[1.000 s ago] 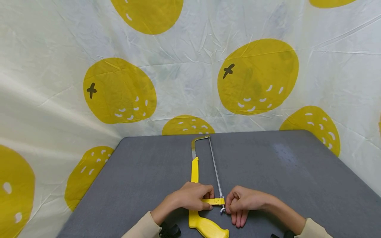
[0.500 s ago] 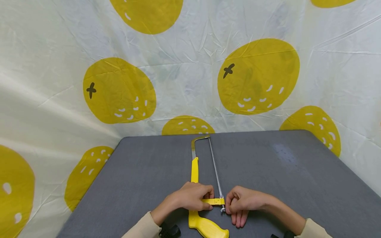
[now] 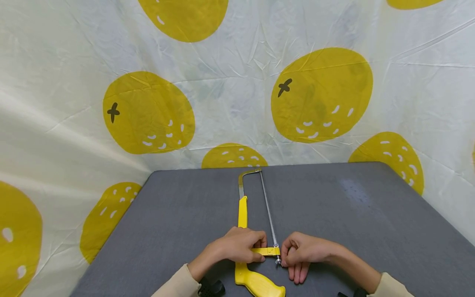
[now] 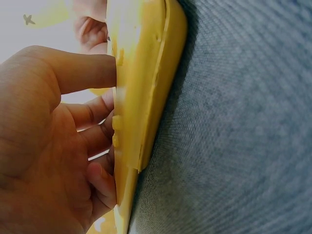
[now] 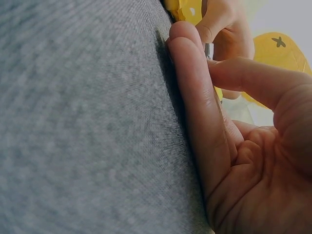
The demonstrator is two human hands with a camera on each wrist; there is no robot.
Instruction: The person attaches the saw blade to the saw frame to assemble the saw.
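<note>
The hacksaw (image 3: 243,212) has a bright yellow body and a matching plain yellow handle (image 3: 259,284). Its front arm (image 3: 241,190) is silvery, tinged gold at the bend; the blade (image 3: 268,210) and wing nut (image 3: 278,261) are silver-grey. The tabletop (image 3: 185,214) is slate grey with a fine weave and 1 paler patch. Behind, an off-white sheet (image 3: 230,103) carries big yellow rounds, several flecked white, 2 with dark crosses. Both sleeves (image 3: 178,282) are plain beige.

1. A yellow hacksaw (image 3: 243,212) lies flat on a gray table (image 3: 170,222), metal bow (image 3: 241,185) near the far edge.
2. Its silver blade (image 3: 269,209) spans the frame, wing nut (image 3: 278,262) toward the table's front.
</note>
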